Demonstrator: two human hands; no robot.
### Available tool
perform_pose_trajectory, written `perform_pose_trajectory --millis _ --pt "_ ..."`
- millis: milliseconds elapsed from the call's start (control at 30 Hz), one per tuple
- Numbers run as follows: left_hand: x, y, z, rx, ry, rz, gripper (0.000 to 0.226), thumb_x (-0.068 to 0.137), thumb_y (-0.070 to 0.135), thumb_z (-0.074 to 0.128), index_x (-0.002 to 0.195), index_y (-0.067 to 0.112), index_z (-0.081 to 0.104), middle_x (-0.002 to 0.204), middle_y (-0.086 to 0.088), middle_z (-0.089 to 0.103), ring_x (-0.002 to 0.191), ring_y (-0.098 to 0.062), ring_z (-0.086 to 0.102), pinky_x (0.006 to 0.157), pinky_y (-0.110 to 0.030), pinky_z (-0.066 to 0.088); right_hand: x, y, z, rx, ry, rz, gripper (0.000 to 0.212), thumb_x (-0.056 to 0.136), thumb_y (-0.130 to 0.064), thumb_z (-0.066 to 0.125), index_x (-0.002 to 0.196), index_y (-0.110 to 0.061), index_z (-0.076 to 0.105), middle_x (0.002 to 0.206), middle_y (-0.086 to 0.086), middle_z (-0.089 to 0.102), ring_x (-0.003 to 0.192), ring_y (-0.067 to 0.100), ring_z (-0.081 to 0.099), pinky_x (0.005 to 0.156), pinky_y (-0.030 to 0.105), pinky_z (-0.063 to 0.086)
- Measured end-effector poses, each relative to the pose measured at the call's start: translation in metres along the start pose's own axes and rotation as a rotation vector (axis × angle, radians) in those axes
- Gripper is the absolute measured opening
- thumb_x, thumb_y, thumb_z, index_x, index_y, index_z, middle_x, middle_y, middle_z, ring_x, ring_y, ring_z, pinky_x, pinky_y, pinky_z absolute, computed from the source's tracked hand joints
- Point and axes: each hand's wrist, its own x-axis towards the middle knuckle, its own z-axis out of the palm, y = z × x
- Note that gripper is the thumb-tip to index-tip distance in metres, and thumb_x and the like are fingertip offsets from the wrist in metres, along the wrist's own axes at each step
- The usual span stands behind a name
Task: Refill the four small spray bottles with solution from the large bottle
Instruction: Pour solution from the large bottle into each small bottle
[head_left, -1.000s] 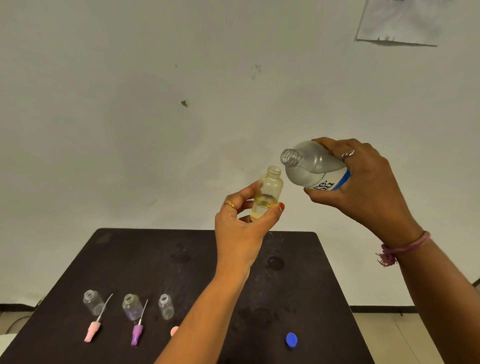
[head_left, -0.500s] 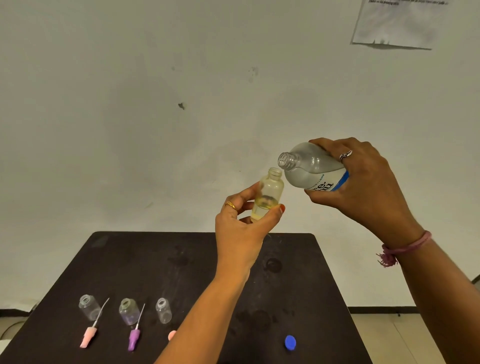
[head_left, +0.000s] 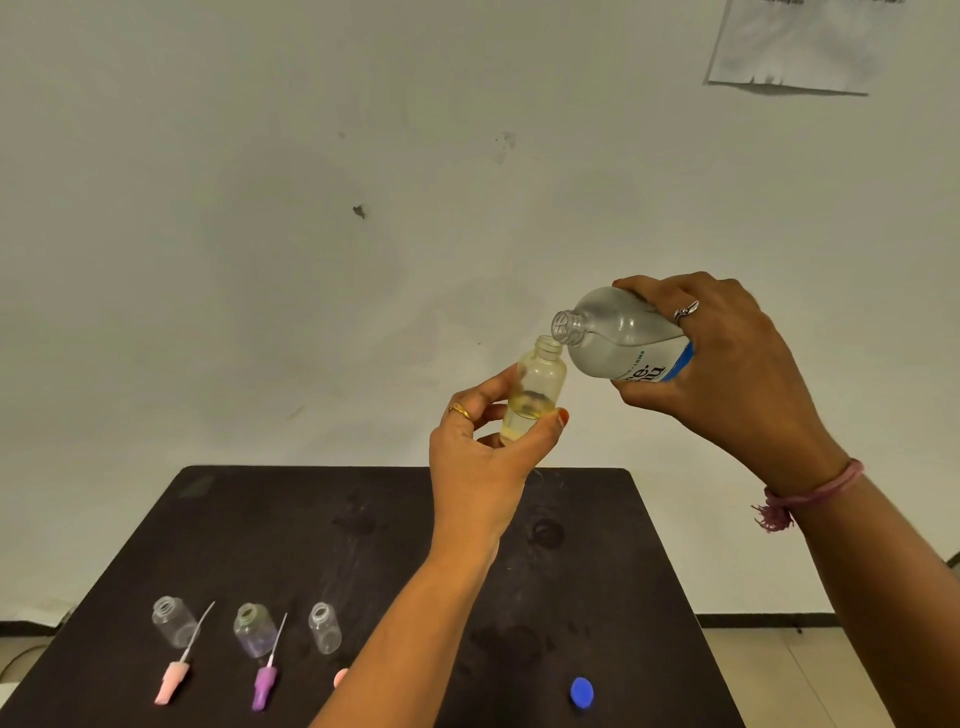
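My left hand (head_left: 483, 467) holds a small clear spray bottle (head_left: 535, 395) upright above the table, uncapped, with a little yellowish liquid at its bottom. My right hand (head_left: 727, 374) grips the large clear bottle (head_left: 618, 338) with a blue-and-white label, tilted sideways. Its open mouth touches the small bottle's neck from the right. Three more small open bottles stand on the dark table: left (head_left: 174, 621), middle (head_left: 254, 629), right (head_left: 325, 626).
A pink spray cap (head_left: 174, 680) and a purple spray cap (head_left: 265, 686) with dip tubes lie by the bottles. Another pink cap (head_left: 340, 677) peeks from behind my left forearm. A blue cap (head_left: 582, 692) lies at the front right. The dark table (head_left: 415, 519) stands against a white wall.
The large bottle's mouth has come down and left until it meets the small bottle's neck. My left hand has kept the small bottle nearly still.
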Motion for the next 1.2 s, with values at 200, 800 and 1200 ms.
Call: perform_pose_trajectory --millis 200,800,1200 --pt "0.0024 -0.0008 0.0013 -0.002 0.005 0.0 0.041 0.069 0.021 0.084 0.098 0.041 0.063 0.105 0.007 0.066 0.089 0.0 0.063 0.06 -0.008 0.048 0.0022 0.001 -0.0007 -0.007 0.0 0.001 0.078 0.06 -0.022 0.087 0.13 -0.016 0.054 0.116 0.013 0.061 0.102 0.034 0.054 0.081 0.036 0.04" --pt "0.0032 -0.0015 0.0022 -0.008 0.009 -0.006 0.043 0.069 0.023 0.084 0.104 0.037 0.063 0.104 0.01 0.067 0.091 0.001 0.063 0.061 -0.008 0.049 0.003 0.0008 -0.0016 -0.011 0.008 -0.02 0.078 0.059 -0.02 0.088 0.13 -0.013 0.055 0.115 0.016 0.061 0.101 0.037 0.055 0.08 0.044 0.047" --pt "0.0023 -0.0008 0.0026 -0.021 0.002 -0.003 0.042 0.069 0.022 0.083 0.1 0.04 0.063 0.105 0.01 0.067 0.092 0.001 0.063 0.062 -0.008 0.049 0.003 0.0004 -0.0032 -0.016 0.011 -0.024 0.078 0.059 -0.02 0.088 0.129 -0.014 0.055 0.115 0.015 0.061 0.101 0.036 0.055 0.079 0.041 0.045"
